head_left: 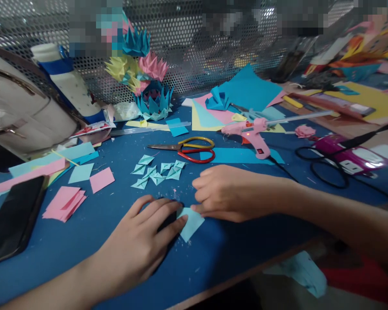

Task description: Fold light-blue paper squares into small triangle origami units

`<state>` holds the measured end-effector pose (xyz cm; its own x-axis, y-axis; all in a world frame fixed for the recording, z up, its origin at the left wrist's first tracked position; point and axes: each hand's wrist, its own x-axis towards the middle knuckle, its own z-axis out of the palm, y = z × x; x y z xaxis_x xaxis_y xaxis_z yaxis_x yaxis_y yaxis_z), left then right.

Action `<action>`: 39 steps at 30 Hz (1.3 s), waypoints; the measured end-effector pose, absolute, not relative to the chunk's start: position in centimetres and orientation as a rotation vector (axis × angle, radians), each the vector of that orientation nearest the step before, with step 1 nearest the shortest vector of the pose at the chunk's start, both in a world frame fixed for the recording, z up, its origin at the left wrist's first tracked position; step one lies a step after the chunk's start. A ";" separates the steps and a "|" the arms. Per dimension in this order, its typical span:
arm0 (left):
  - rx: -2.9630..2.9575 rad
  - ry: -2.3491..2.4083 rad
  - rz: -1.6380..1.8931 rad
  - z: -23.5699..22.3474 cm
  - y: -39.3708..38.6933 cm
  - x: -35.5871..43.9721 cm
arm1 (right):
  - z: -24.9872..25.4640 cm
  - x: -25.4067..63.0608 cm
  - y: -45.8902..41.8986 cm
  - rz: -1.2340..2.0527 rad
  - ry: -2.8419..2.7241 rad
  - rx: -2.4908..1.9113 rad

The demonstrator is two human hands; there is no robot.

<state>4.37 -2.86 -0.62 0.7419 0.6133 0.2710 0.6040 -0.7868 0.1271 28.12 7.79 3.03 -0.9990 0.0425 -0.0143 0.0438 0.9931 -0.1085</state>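
A small light blue paper square lies on the blue tabletop with a corner pointing toward me. My left hand grips its left side, thumb on top and fingers curled at the upper edge. With fingers folded in, my right hand pinches the paper's upper right corner. Just beyond the hands sits a loose group of folded light blue paper pieces. Scissors with one yellow and one red handle lie behind that group, blades pointing left.
A pink glue gun with a lit orange light stands behind my right hand, its cord trailing right. Pink paper squares and a black phone lie at left. Paper flowers, a bottle and coloured sheets line the back.
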 end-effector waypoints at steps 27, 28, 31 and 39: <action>2.871 0.793 0.429 -0.8 -2.6 4.1 | 0.2 27.4 8.7 -1.044 3.126 0.216; 2.878 0.795 0.431 -0.8 -2.7 4.1 | 0.1 27.4 8.6 -1.057 3.122 0.243; 2.909 0.796 0.434 -0.7 -2.7 4.1 | 0.1 27.3 8.3 -1.086 3.117 0.294; 2.938 0.776 0.415 -0.7 -2.6 4.0 | -0.3 27.2 7.9 -1.159 3.100 0.390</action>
<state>3.97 -2.56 -0.69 0.8356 0.4942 0.2401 0.4739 -0.8694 0.1400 27.25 7.93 -0.27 -0.9547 0.2818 0.0959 0.1497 0.7330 -0.6636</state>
